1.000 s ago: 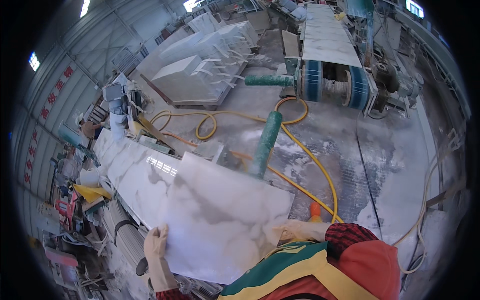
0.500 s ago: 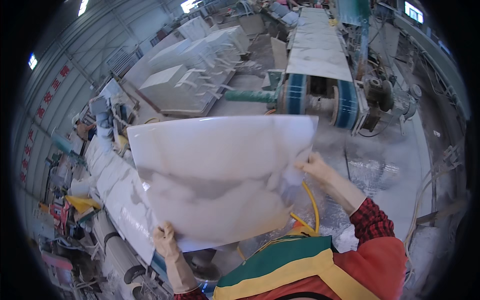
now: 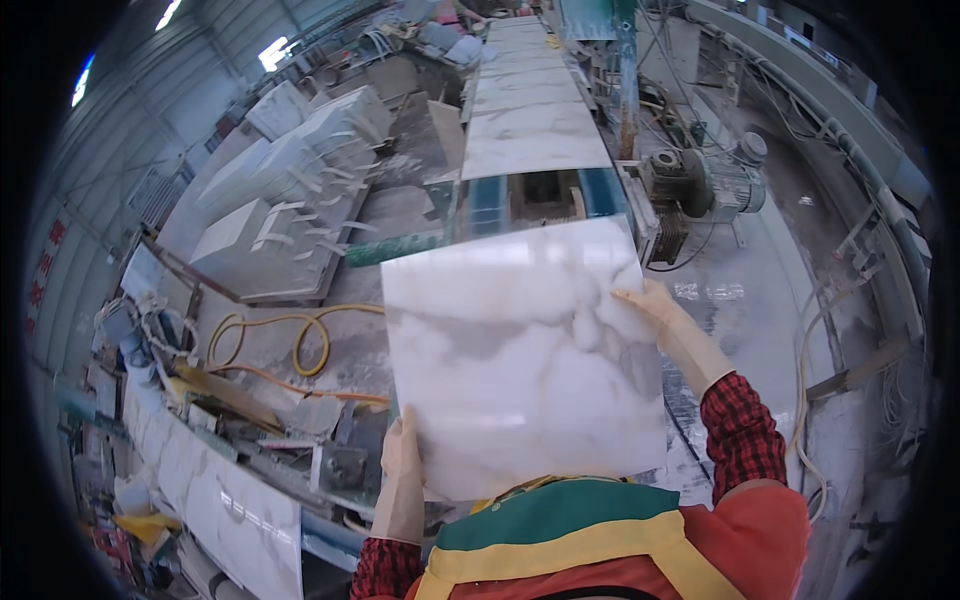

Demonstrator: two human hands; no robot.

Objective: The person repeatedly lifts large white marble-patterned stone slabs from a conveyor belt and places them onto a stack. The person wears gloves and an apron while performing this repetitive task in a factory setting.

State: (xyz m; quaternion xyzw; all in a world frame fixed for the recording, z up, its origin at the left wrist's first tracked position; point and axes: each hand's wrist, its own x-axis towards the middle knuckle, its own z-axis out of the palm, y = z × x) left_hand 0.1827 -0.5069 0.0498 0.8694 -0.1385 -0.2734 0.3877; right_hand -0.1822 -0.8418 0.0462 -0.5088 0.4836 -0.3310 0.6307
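A glossy white marble-patterned tile (image 3: 520, 370) with grey veins is held up in front of my body between both hands. My left hand (image 3: 402, 455), in a pale glove, is closed on its lower left edge. On the upper right edge, my right hand (image 3: 655, 308) grips it, thumb lying on the face and the other fingers hidden behind. The tile's top edge overlaps the near end of a conveyor (image 3: 490, 205) with blue belts. Similar tiles (image 3: 535, 140) lie in a row along that conveyor.
More marble tiles (image 3: 215, 485) lie on a line at the lower left. Stacks of strapped white slabs (image 3: 255, 245) stand on the left, near a yellow hose (image 3: 325, 345) on the floor. A motor (image 3: 735, 190) sits right of the conveyor, with a railing (image 3: 850, 150) beyond.
I have turned rightward from the left tile line, bringing the tile round in front of the conveyor end. The tile now faces me more squarely, with both hands still on it.
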